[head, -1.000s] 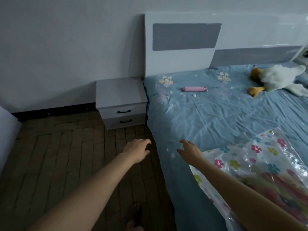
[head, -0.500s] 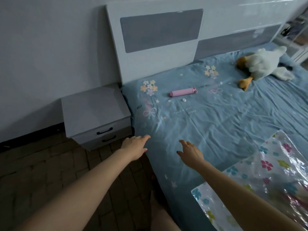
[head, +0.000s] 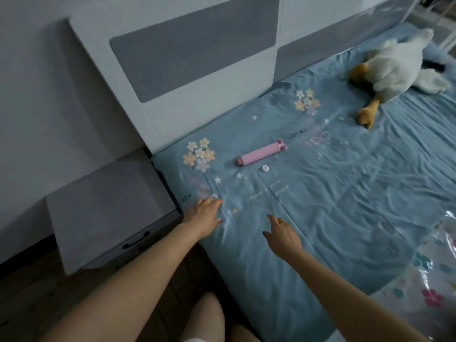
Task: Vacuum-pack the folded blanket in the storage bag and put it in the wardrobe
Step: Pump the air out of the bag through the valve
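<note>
Both hands empty, fingers loosely extended: left hand (head: 202, 214) and right hand (head: 281, 232) reach over the bed (head: 345, 193) toward pink hand pump (head: 259, 154) and small white valve cap (head: 264, 168). Storage bag (head: 434, 280), floral, lies at right edge; contents mostly out of view. Judgement: air extraction and wardrobe stowing remain.

The pink hand pump (head: 260, 153) is lying flat on the blue bed sheet (head: 345, 206) up near the headboard, a plain cylinder with its two-pronged handle end pointing right and slightly away. Just beside it, toward the foot of the bed, sits a small round white valve cap (head: 264, 168), close to the pump but not touching. The storage bag (head: 429, 287) is off at the right edge, clear shiny plastic with a colorful flower print, only partly in view.
</note>
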